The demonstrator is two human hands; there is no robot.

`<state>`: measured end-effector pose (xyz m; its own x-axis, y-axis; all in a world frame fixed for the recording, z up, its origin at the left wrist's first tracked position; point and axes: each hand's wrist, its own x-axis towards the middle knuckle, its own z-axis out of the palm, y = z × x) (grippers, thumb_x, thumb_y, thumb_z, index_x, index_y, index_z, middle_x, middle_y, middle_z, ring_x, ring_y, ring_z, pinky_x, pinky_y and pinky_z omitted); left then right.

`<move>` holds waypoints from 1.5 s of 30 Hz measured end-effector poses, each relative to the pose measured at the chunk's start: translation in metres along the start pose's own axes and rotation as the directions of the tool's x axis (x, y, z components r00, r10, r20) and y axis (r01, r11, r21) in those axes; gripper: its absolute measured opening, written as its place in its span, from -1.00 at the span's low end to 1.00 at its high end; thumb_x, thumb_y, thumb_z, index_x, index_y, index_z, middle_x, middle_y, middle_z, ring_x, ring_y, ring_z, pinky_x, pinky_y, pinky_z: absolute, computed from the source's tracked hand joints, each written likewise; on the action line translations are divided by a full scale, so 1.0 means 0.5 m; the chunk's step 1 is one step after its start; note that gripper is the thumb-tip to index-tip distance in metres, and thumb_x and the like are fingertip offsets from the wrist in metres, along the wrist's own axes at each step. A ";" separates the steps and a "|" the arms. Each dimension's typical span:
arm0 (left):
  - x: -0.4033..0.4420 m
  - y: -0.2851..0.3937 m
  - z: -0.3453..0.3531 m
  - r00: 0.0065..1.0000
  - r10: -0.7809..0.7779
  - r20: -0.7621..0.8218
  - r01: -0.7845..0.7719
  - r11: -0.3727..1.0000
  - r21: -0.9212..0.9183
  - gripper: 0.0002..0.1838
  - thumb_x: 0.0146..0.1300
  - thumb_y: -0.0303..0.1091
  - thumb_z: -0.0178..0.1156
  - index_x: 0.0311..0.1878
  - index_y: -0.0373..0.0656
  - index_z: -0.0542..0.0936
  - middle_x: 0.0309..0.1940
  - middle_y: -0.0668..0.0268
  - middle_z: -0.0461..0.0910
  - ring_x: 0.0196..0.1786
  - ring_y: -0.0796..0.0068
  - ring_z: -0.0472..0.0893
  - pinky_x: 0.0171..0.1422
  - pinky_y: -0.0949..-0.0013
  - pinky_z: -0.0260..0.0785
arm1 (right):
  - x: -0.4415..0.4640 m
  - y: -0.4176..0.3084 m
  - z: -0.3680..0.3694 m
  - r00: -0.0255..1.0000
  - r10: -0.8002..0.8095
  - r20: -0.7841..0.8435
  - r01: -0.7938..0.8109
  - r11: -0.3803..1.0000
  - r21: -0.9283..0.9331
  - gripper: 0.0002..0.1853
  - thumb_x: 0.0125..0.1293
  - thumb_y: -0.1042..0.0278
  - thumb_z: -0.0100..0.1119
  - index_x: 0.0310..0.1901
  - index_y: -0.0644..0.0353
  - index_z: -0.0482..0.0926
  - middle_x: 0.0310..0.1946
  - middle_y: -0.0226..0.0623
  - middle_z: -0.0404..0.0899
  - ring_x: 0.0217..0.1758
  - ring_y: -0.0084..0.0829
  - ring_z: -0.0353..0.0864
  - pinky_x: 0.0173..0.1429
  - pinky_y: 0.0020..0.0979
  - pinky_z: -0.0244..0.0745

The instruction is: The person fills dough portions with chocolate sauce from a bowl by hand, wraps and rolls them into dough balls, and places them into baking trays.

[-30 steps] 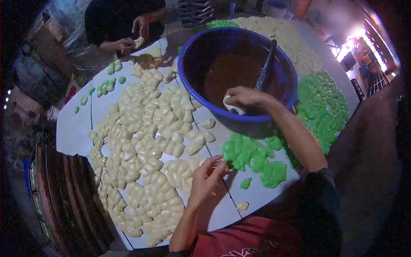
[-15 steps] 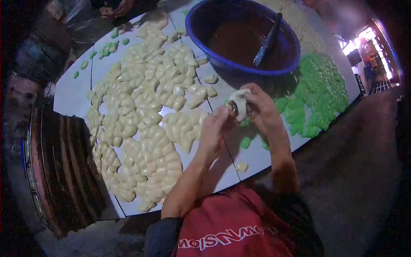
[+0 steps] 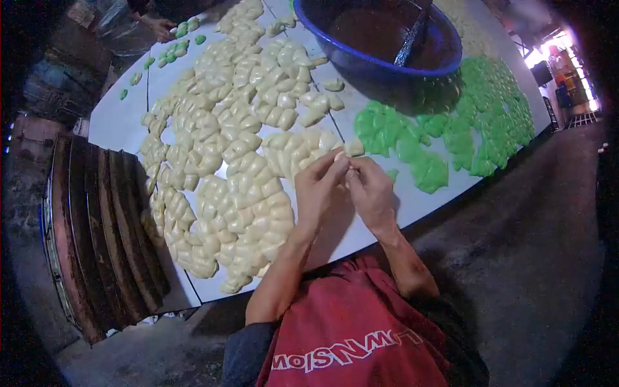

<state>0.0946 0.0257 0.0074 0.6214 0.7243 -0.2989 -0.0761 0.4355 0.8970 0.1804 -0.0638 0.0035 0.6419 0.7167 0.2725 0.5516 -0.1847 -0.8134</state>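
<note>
My left hand (image 3: pixel 316 192) and my right hand (image 3: pixel 374 195) meet over the near part of the table, fingers pinched together. A small piece of pale dough (image 3: pixel 340 156) shows between the fingertips; most of it is hidden by them. Left of my hands spread many glossy, cream-coloured dough pieces (image 3: pixel 225 209), packed side by side. To the right lie bright green dough pieces (image 3: pixel 431 170), clumped together. Beyond my hands sits a large blue basin (image 3: pixel 361 59) of brown filling (image 3: pixel 371 29), with a flat-bladed, smeared utensil (image 3: pixel 405 48) leaning in it.
Dark, flat trays (image 3: pixel 97 238) are stacked at the left against the white table (image 3: pixel 119 119). Another person's hand (image 3: pixel 161 28) is at the far left edge, near small green-and-white pieces (image 3: pixel 173 53). A bright opening (image 3: pixel 560 45) shows at the far right.
The dough was spread with dark filling visible; now it is gathered between my fingertips and the filling is out of sight. My hands have come closer together, and the view has shifted.
</note>
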 end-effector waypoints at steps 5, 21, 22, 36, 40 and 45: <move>0.025 0.010 -0.068 0.950 -0.262 0.170 0.245 0.963 0.114 -0.66 0.33 -0.21 0.29 0.04 -0.25 0.67 -0.41 0.50 0.57 -0.47 0.74 0.41 -0.39 0.60 0.23 | -0.020 0.000 -0.023 0.920 0.242 0.309 -0.323 0.914 0.244 -0.59 0.28 0.32 0.32 0.12 0.30 0.56 -0.18 -0.20 0.63 -0.24 -0.48 0.59 -0.15 -0.42 0.50; -0.069 -0.023 -0.065 0.933 -0.129 0.337 0.106 0.991 0.085 -0.71 0.42 -0.37 0.13 0.14 -0.20 0.60 -0.08 0.33 0.65 -0.11 0.60 0.61 -0.10 0.46 0.57 | -0.102 0.004 0.001 0.992 0.020 -0.123 -0.005 0.993 0.117 -0.80 0.29 0.43 0.26 -0.10 0.28 0.53 -0.11 -0.16 0.56 -0.15 -0.22 0.61 -0.06 -0.32 0.55; -0.078 -0.026 -0.064 0.934 -0.115 0.337 0.070 0.987 0.145 -0.70 0.45 -0.37 0.05 0.15 -0.24 0.58 -0.08 0.34 0.64 -0.13 0.64 0.58 -0.08 0.47 0.56 | -0.096 0.020 0.008 0.975 -0.128 -0.184 0.139 0.989 0.046 -0.80 0.27 0.38 0.30 -0.14 0.25 0.54 -0.21 -0.16 0.59 -0.19 -0.17 0.62 -0.13 -0.29 0.54; -0.136 -0.030 -0.078 0.994 -0.001 0.106 -0.062 0.804 0.592 -0.60 0.50 -0.13 0.02 0.06 -0.28 0.63 -0.11 0.17 0.68 -0.07 0.48 0.63 0.01 0.45 0.44 | -0.170 -0.003 -0.036 0.971 0.012 0.238 -0.045 0.990 0.132 -0.77 0.28 0.31 0.27 -0.07 0.17 0.64 -0.15 -0.21 0.60 -0.16 -0.23 0.66 -0.09 -0.28 0.56; -0.148 -0.035 -0.084 0.957 0.165 0.240 -0.286 0.375 0.882 -0.69 0.40 -0.21 0.14 0.15 0.01 0.62 -0.01 0.11 0.62 -0.03 0.25 0.65 0.06 0.30 0.47 | -0.181 0.017 -0.030 0.939 0.081 0.334 -0.047 0.993 -0.110 -0.77 0.29 0.30 0.22 -0.08 0.20 0.63 -0.17 -0.19 0.60 -0.09 -0.17 0.63 -0.03 -0.23 0.54; -0.134 -0.102 -0.081 0.934 0.252 0.253 -0.322 0.289 0.902 -0.71 0.22 -0.29 0.30 0.03 0.10 0.67 -0.09 0.20 0.59 -0.13 0.17 0.63 -0.13 0.23 0.50 | -0.157 0.043 -0.091 0.979 0.186 0.089 -0.180 0.981 -0.071 -0.79 0.29 0.33 0.24 -0.10 0.21 0.65 -0.18 -0.11 0.66 -0.21 -0.18 0.68 -0.12 -0.22 0.56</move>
<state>0.0251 -0.0233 -0.0315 0.7584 0.6511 0.0287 0.4812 -0.5890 0.6492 0.1662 -0.1545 -0.0121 0.6833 0.7267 0.0700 0.4639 -0.3581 -0.8103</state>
